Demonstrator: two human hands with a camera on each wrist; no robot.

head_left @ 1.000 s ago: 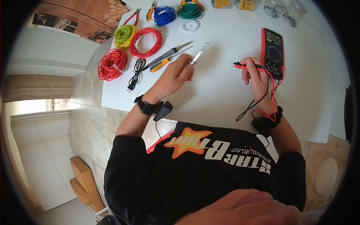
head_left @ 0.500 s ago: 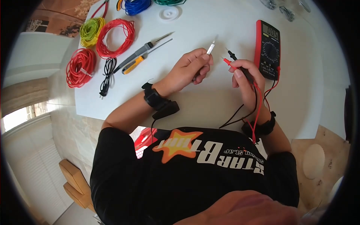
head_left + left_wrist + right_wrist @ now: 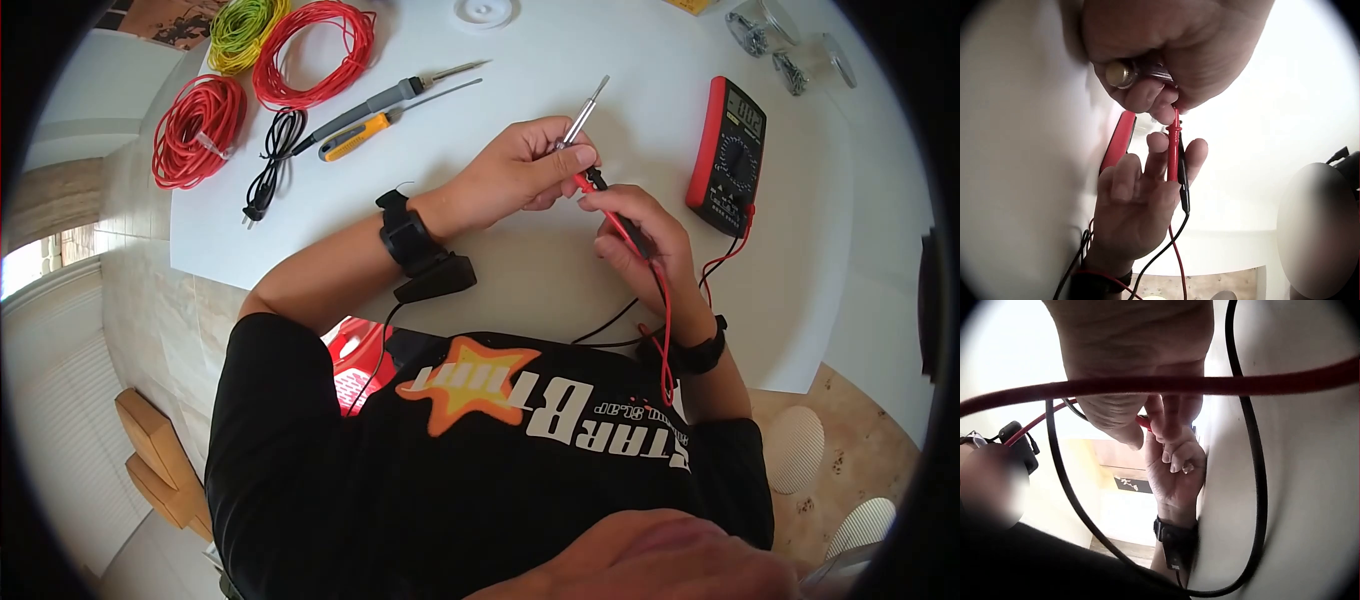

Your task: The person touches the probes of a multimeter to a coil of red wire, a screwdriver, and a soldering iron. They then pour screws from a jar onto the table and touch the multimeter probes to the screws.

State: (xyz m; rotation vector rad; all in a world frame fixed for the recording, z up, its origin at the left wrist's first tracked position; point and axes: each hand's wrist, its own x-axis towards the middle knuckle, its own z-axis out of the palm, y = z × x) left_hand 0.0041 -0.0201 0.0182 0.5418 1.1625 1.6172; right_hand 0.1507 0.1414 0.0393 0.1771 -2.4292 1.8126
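Note:
My left hand [image 3: 530,165] grips a slim screwdriver with a clear handle, its metal shaft [image 3: 590,105] pointing up and away from me. Its brass-coloured end cap [image 3: 1121,74] shows below the curled fingers in the left wrist view. In my right hand [image 3: 655,230] are two test probes, a red probe [image 3: 1173,153] and a black probe [image 3: 1185,187], side by side. The front ends of the probes meet the left thumb and fingers, which hide their tips. Leads run from them toward the red-and-black multimeter [image 3: 737,155], lit, on the right.
A soldering iron [image 3: 375,103] and a yellow-handled screwdriver [image 3: 356,138] lie left of my hands. Beyond them are red wire coils [image 3: 200,130] and a yellow-green coil [image 3: 240,35]. A white spool [image 3: 484,10] and small jars [image 3: 750,35] stand farther back. Loose leads [image 3: 605,322] hang near my body.
My hands have come together; the left moved right with the screwdriver, and the right moved left and nearer me. The probe ends now reach the left fingers. The head view has shifted.

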